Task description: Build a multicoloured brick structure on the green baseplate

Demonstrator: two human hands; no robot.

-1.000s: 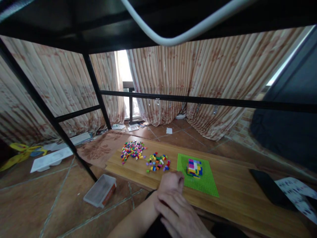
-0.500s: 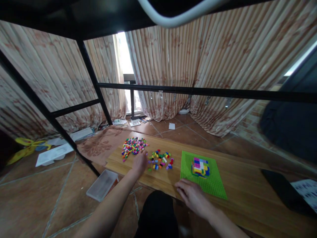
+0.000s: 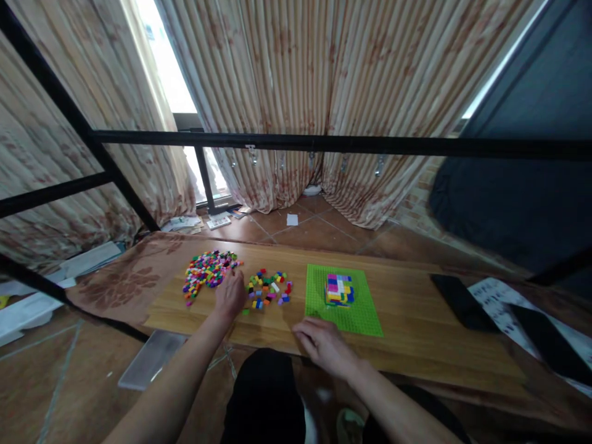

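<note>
My left hand (image 3: 231, 294) rests over the board between a dense pile of small coloured building bricks (image 3: 208, 271) and a looser spread of bricks (image 3: 271, 288). Its fingers are bent together at the pile's right edge, and whatever they hold is too small to make out. My right hand (image 3: 324, 345) lies at the front edge of the board, just off the near left corner of a green baseplate (image 3: 361, 319). Thumb and fingers are curled closed there, hiding anything between them. On the baseplate stands a low block of stacked multicoloured bricks (image 3: 339, 290).
The wooden board (image 3: 416, 345) carries a dark flat object (image 3: 462, 302) on the right, beside a printed sheet (image 3: 490, 296). Below its left front lies a clear plastic box (image 3: 150, 361). A black metal rail (image 3: 287, 140) crosses in front of the curtains.
The view has tipped down and turned right, so everything sits further left in the picture. Both hands keep about the same places by the bricks and the baseplate.
</note>
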